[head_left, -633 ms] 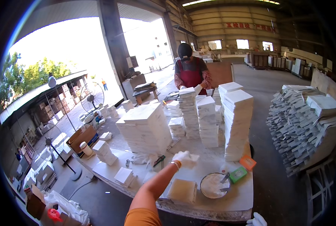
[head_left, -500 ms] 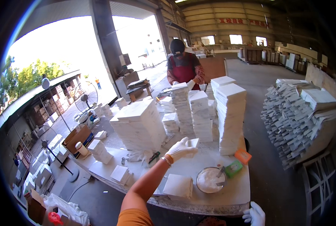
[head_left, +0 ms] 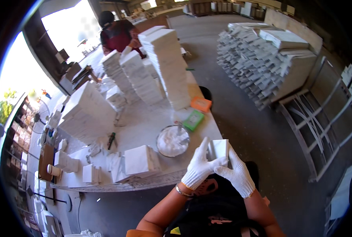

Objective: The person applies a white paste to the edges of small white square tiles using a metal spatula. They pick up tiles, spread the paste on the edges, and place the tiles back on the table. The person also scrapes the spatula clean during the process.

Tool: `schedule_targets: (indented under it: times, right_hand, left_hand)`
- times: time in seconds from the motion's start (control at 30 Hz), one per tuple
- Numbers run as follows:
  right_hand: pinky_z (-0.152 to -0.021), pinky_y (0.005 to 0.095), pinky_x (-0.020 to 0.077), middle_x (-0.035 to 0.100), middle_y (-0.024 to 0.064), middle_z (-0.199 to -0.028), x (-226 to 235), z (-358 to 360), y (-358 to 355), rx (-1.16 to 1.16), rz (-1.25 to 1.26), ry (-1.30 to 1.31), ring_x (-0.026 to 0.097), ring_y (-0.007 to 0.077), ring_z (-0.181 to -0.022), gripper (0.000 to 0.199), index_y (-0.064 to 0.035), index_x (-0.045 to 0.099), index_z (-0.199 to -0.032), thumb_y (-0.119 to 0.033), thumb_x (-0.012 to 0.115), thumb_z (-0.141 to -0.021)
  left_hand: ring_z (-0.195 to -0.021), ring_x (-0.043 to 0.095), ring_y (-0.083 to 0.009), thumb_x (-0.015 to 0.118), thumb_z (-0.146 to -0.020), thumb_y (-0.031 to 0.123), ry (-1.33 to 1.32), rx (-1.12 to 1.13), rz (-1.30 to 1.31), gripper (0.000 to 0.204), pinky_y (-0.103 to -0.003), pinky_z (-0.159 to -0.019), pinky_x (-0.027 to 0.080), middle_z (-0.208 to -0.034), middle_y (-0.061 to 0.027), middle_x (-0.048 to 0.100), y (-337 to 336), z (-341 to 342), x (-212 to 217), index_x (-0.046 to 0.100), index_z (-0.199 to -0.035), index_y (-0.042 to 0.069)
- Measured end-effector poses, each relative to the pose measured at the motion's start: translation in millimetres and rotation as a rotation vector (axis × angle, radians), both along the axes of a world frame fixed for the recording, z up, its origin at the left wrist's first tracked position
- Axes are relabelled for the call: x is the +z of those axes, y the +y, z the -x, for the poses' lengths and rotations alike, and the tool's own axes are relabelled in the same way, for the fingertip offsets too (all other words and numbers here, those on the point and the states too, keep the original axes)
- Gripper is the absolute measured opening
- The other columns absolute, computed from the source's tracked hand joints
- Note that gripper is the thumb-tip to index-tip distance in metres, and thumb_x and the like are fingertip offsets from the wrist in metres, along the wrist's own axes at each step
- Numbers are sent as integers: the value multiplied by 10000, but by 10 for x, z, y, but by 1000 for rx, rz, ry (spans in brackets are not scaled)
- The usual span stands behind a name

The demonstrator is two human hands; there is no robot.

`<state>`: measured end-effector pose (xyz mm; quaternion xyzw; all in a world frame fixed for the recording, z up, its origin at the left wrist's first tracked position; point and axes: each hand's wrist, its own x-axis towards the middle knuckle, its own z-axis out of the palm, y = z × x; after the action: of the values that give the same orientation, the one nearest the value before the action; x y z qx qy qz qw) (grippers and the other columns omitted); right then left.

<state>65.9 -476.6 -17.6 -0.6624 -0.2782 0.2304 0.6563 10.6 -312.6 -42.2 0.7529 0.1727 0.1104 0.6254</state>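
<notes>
A small white stone tile [head_left: 219,150] is held up just off the table's near right corner, in front of my body. My gloved left hand [head_left: 201,168] grips its left side, and my gloved right hand [head_left: 238,173] grips its right side. Both thumbs come together at its lower edge. Close by on the table stands a round bowl [head_left: 159,148] of white powder or paste [head_left: 171,140], with a flat tool stuck in it. A green box [head_left: 193,120] and an orange box [head_left: 201,104] lie beyond the bowl.
White tiles form tall stacks [head_left: 166,63], a wide block [head_left: 85,114] and a low pile [head_left: 142,160] on the table [head_left: 128,132]. Across it works another person [head_left: 118,37]. A pallet of stone strips [head_left: 255,63] and a metal frame [head_left: 306,130] stand on the right.
My left hand has brought the small tile from above the table to in front of me. My right hand has risen and taken hold of it. The view has swung right and down.
</notes>
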Motion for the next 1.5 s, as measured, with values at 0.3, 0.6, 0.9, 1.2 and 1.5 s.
schedule_targets:
  times: [0.3, 0.6, 0.9, 1.2, 1.5]
  right_hand:
    - [-981, 275, 488, 659, 75, -1238, -236, 125, -534, -61, -227, 468, 610, 109, -1092, 565, 39, 502, -1450, -67, 671, -922]
    - [-952, 273, 499, 695, 118, -1188, -195, -124, -613, -335, 89, 133, 649, 142, -1052, 424, -1, 607, -1337, -166, 708, -960]
    - [-992, 437, 486, 622, 160, -1299, -11, -48, -45, -365, 340, -879, 603, 356, -1180, 543, -109, 631, -1296, -305, 800, -819]
    - [-990, 443, 482, 647, 151, -1255, -186, -217, -315, -430, 450, -834, 611, 348, -1160, 395, -91, 680, -1223, -222, 744, -855]
    - [-661, 243, 490, 732, 70, -1058, -222, -224, -910, -252, 171, 238, 667, 103, -829, 419, -6, 661, -1280, -326, 595, -1018]
  left_hand:
    - [-976, 612, -136, 780, -896, 172, 10, -34, 570, 717, -276, -820, 521, -1217, -91, 640, -298, 344, 15, 428, -1480, -51]
    - [-774, 560, -47, 737, -945, 212, 253, -156, 611, 447, -215, -672, 476, -1003, -10, 690, -406, 456, 65, 611, -1315, -4]
    - [-661, 525, -29, 729, -935, 247, 157, -158, 397, 386, -193, -561, 430, -829, 33, 621, -507, 494, -87, 647, -1240, 25]
    - [-874, 635, -93, 740, -928, 204, 124, -123, 673, 430, -250, -762, 530, -1057, -26, 697, -499, 548, -1, 627, -1289, 0]
    - [-1096, 657, -182, 741, -917, 170, 127, -253, 926, 541, -351, -950, 538, -1259, -94, 667, -451, 469, -239, 548, -1385, -21]
